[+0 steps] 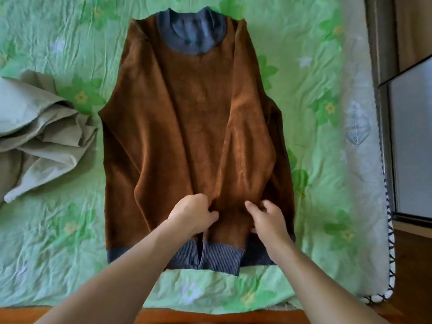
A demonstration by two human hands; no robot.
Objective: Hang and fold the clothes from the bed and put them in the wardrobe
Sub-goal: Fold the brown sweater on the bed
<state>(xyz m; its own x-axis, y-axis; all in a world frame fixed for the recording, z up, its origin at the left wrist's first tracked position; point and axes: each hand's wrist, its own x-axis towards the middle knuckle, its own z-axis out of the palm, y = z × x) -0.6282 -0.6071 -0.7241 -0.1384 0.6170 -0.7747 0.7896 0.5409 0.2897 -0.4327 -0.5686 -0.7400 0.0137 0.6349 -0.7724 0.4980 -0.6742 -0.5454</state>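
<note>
Nearest to us is a strip of brown wood (210, 316), and two bare arms reach out over it. They go to the brown sweater (194, 108), which lies flat on the green flower sheet (58, 242) in the middle of the bed. Its neck points far away and its bottom edge is near us. Both sleeves are folded in over the front. Their grey cuffs (219, 256) lie side by side on the grey band at the near end.

The left hand (194, 215) is curled tight and grips a bunch of the brown cloth just past the cuffs. The right hand (268, 219) sits on the right sleeve with bent fingers. We cannot tell if it holds the cloth or only touches it.

Farther off, on the left, a pale beige piece of clothing (42, 127) lies in a crumpled heap, close to the sweater's left side. At the far end we see the sweater's grey collar (191, 45). Along the right side of the bed runs a white blanket edge (364, 160) with dark stitches. Past it stands a shiny grey door (411, 136).
</note>
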